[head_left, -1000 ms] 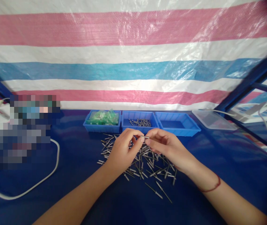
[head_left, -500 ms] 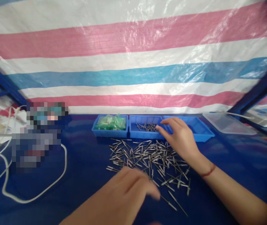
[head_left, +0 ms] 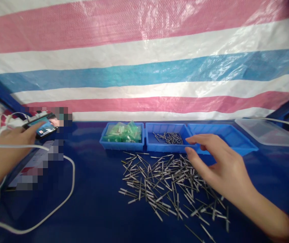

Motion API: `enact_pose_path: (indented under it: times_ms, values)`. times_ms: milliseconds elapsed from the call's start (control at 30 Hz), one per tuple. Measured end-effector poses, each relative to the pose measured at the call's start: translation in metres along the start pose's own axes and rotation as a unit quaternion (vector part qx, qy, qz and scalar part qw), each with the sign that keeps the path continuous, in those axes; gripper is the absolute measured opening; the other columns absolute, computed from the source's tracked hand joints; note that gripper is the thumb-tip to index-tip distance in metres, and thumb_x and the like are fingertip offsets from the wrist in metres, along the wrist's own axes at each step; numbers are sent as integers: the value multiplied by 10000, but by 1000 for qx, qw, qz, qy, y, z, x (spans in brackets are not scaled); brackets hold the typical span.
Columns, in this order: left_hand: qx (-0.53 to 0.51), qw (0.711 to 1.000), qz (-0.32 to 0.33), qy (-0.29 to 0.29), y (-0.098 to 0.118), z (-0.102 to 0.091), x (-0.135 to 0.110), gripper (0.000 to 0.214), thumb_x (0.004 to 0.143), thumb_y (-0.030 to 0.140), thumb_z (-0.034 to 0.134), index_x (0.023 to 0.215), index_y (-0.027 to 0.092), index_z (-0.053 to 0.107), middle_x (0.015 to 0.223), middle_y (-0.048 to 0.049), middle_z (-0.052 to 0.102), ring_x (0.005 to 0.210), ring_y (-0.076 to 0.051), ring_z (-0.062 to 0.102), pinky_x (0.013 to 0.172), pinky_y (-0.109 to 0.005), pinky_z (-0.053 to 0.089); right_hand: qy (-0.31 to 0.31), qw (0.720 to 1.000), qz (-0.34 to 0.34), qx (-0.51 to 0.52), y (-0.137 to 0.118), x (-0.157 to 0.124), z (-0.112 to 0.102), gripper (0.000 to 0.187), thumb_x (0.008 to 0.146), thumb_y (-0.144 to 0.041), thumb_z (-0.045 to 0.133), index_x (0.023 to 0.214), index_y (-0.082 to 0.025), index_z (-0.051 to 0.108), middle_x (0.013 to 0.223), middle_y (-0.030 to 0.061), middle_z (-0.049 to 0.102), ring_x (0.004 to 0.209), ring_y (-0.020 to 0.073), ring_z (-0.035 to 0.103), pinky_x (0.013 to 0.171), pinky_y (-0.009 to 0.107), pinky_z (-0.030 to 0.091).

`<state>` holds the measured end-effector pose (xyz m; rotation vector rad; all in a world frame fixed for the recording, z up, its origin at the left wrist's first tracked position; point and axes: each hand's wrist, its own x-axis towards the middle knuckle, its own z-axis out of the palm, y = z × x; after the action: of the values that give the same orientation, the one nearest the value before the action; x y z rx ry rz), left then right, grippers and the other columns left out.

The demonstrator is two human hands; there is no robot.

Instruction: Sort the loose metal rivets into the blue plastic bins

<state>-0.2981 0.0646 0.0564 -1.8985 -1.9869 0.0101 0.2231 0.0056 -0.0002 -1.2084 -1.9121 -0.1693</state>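
Note:
My left hand (head_left: 15,144) is at the far left, its index finger stretched over the lit screen of a phone (head_left: 44,126); whether the fingertip touches the glass I cannot tell. Over the right side of a loose spread of blind rivets (head_left: 157,184) hovers my right hand (head_left: 220,165), thumb and forefinger apart with nothing between them. Just beyond it, the middle blue bin (head_left: 164,147) holds a small heap of blind rivets (head_left: 171,137). The right blue bin (head_left: 243,140) is partly behind that hand.
Green plastic packets (head_left: 121,132) fill the left blue bin (head_left: 103,143). A white cable (head_left: 72,182) loops across the blue table (head_left: 91,209) at left, near a partly blurred card (head_left: 32,165). A clear plastic lid (head_left: 271,133) lies at right. Behind hangs a striped sheet (head_left: 134,76).
My left hand has swung from above the rivets to the phone at far left. My right hand has drawn back from the middle bin, toward me. The view has shifted slightly.

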Motion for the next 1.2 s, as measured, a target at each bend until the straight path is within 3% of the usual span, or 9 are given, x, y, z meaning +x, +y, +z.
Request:
enact_pose_path:
  times_ms: [67,200,400,467,633,867,1033,1200]
  values:
    - [82,996,9,37,2,12,18,475,925,324,285,1349,252,487,882,-111,533,779,-252,423,786,-489,358,-8,1000,8,-1,0,-1,-2,150,863,-274,557,994,-208,589,933,51,648,841,199,599,761,334,480]
    - [63,997,7,34,6,29,26,476,941,281,224,1244,289,591,820,-86,463,726,-200,319,756,-461,351,-12,1000,18,-2,2,-1,-6,170,863,-303,552,1008,-223,591,946,53,647,837,209,615,752,347,490]
    - [66,997,-18,32,1,33,28,445,917,261,269,1163,288,640,778,-56,430,697,-176,268,775,-436,348,-15,1000,18,5,3,-5,-10,185,846,-315,573,1012,-237,602,953,43,647,850,213,630,747,338,492]
    - [67,997,-14,30,-2,33,27,440,911,284,282,1193,287,620,826,-72,446,719,-191,286,774,-434,347,-10,1000,28,9,2,-8,-10,193,837,-295,590,1024,-247,602,963,34,643,845,206,623,755,333,487]
    - [182,981,33,54,-1,27,15,519,928,303,214,1388,198,430,1028,-150,468,831,-258,357,756,-392,348,-12,1000,10,22,0,-11,-9,201,835,-269,597,1035,-255,597,975,29,642,883,203,614,774,329,471]
    - [172,984,31,44,-8,33,13,473,904,267,288,1317,219,513,1134,-153,484,892,-275,397,780,-407,352,-39,999,-18,22,-2,-11,-6,193,857,-267,561,1048,-239,570,966,48,635,892,209,610,768,343,477]
    - [161,987,22,23,-17,44,18,478,902,281,292,1338,256,488,1179,-142,463,894,-274,390,782,-438,371,-47,998,-30,21,-3,-12,-3,206,863,-277,554,1065,-237,559,962,50,635,887,210,616,756,341,490]
    - [162,986,22,13,-14,44,20,471,887,250,346,1335,246,492,1195,-144,460,898,-264,382,790,-439,369,-54,998,-29,20,-2,-13,0,207,865,-279,554,1068,-238,556,970,46,632,896,205,612,775,340,483]
